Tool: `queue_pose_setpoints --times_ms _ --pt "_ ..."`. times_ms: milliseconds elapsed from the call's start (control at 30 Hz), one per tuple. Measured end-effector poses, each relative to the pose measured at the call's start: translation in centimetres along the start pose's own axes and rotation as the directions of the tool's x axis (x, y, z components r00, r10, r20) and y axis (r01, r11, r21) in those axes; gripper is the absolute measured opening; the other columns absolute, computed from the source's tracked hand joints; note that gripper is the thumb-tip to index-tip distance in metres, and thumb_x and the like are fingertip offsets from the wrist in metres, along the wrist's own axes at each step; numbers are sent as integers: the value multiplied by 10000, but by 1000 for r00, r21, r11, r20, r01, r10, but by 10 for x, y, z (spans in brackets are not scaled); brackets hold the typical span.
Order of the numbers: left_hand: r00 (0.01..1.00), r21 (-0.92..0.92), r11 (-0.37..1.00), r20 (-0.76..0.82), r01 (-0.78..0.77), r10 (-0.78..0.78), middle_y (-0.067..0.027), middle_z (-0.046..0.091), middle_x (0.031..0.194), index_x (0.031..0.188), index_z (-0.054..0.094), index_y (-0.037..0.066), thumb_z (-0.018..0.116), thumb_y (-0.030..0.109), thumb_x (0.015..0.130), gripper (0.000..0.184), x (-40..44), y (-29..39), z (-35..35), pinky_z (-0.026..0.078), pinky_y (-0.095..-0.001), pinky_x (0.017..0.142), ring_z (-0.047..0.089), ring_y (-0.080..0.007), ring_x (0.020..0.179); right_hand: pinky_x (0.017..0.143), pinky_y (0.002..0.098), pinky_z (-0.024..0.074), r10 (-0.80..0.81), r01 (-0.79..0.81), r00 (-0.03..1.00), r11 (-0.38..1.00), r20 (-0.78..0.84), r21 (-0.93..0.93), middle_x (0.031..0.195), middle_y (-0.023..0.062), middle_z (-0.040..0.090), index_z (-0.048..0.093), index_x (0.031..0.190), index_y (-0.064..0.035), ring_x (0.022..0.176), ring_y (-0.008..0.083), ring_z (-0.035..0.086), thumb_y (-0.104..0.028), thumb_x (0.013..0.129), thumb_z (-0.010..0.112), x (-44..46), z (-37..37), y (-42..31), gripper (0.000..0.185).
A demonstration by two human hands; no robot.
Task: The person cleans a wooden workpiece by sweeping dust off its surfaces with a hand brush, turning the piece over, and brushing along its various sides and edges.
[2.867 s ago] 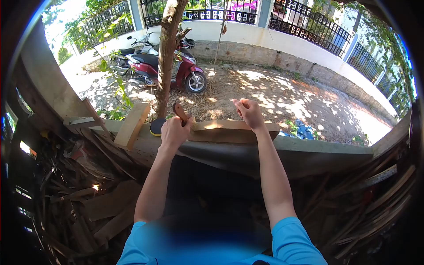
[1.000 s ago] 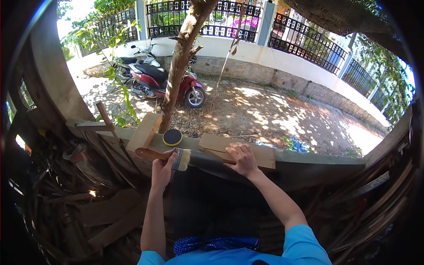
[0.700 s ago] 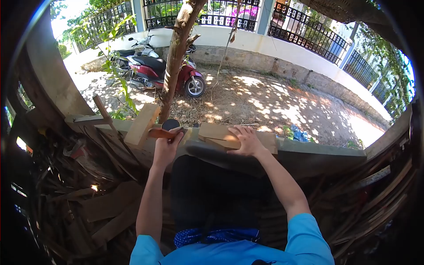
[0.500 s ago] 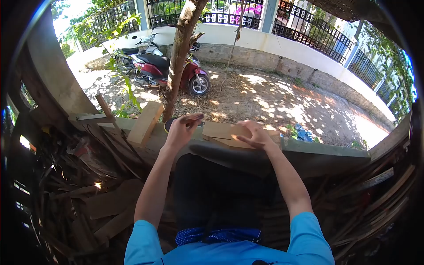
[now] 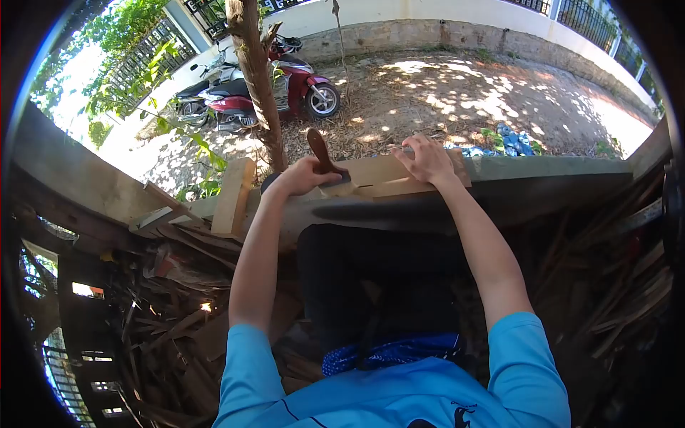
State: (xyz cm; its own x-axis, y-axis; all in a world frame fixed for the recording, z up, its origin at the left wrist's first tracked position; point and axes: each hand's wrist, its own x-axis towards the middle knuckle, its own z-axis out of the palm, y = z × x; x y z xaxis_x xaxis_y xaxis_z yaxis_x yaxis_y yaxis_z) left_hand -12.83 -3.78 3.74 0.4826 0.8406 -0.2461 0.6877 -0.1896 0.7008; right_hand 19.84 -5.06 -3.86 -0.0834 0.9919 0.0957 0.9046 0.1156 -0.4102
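My left hand (image 5: 303, 177) is closed round a brush (image 5: 320, 151) with a brown wooden handle that points up. Its bristle end is low, at the left end of a pale wooden board (image 5: 378, 173) lying on the ledge. My right hand (image 5: 427, 160) rests on the right part of that board, fingers spread over its top. Just left of my left hand, a round dark object (image 5: 269, 182) is partly hidden behind the wrist.
A second wooden block (image 5: 233, 196) lies across the ledge (image 5: 549, 167) at the left. Beyond stand a tree trunk (image 5: 255, 78) and a red scooter (image 5: 285, 85). Scrap wood (image 5: 193, 342) fills the dark space below left. Blue plastic (image 5: 514, 140) lies on the ground outside.
My left hand has brought the brush to the board's left end, its handle now upright. My right hand has come down onto the board. The view has tilted downward.
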Motion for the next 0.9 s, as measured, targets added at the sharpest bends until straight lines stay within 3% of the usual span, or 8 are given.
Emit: queue_pose_setpoints --times_ms 167,300,433,567,600,700,733,900 --pt "942 245 958 -262 -147 212 -87 783 1107 1206 774 127 781 217 919 301 41 -36 -2 555 -327 899 728 -167 985 1091 455 446 -24 26 999 999 -42 39 1334 80 619 680 1225 -113 1241 300 606 -643 983 515 0 6 5 606" --pt "896 71 969 -371 -235 244 -89 768 1176 1219 766 118 749 159 937 286 28 -24 18 569 -315 923 730 -173 1080 1137 469 417 -11 12 999 1000 -40 21 1411 86 564 664 1297 -130 1259 302 607 -666 990 469 -3 1 2 648" --pt "967 200 958 -106 -207 231 -78 770 1178 1206 772 120 734 176 951 264 10 -26 18 554 -318 940 721 -168 1090 1075 483 470 -19 21 997 1000 -81 18 1385 70 564 687 1233 -140 1186 330 648 -645 991 504 -3 4 2 589" --pt "980 44 998 196 34 -42 -102 772 1144 1214 755 55 776 236 926 341 -6 -1 3 512 -336 1004 701 -172 1064 1063 482 482 -30 34 996 999 -84 38 1390 71 558 697 1227 -136 1173 339 655 -646 985 514 -4 4 2 594" --pt "976 18 998 212 -59 54 -103 768 1146 1221 744 30 788 256 919 380 -6 -1 4 507 -327 1006 698 -175 1048 1061 481 483 -30 34 997 998 -75 43 1392 70 557 699 1225 -133 1178 342 652 -646 982 520 -4 4 0 596" --pt "990 138 980 -1 141 -142 -99 766 1154 1222 747 39 775 239 933 352 -21 48 -3 510 -322 1001 699 -177 1047 1055 478 489 -18 20 998 999 -58 42 1394 69 556 702 1220 -123 1192 351 642 -646 971 540 -4 0 1 602" --pt "995 53 997 -74 -63 67 -108 767 1152 1212 755 57 763 205 935 313 24 -39 3 532 -331 970 714 -190 1037 1053 477 490 -12 14 999 999 -48 37 1393 69 557 703 1220 -120 1198 354 638 -646 965 548 -5 -2 -1 605" --pt "907 179 953 -305 -244 289 -79 771 1133 1175 774 125 742 175 926 256 25 -39 3 564 -381 930 731 -261 1047 1035 452 510 -28 29 998 1000 -61 8 1328 65 587 715 1178 -102 1171 349 644 -684 935 560 -7 -3 -2 650"
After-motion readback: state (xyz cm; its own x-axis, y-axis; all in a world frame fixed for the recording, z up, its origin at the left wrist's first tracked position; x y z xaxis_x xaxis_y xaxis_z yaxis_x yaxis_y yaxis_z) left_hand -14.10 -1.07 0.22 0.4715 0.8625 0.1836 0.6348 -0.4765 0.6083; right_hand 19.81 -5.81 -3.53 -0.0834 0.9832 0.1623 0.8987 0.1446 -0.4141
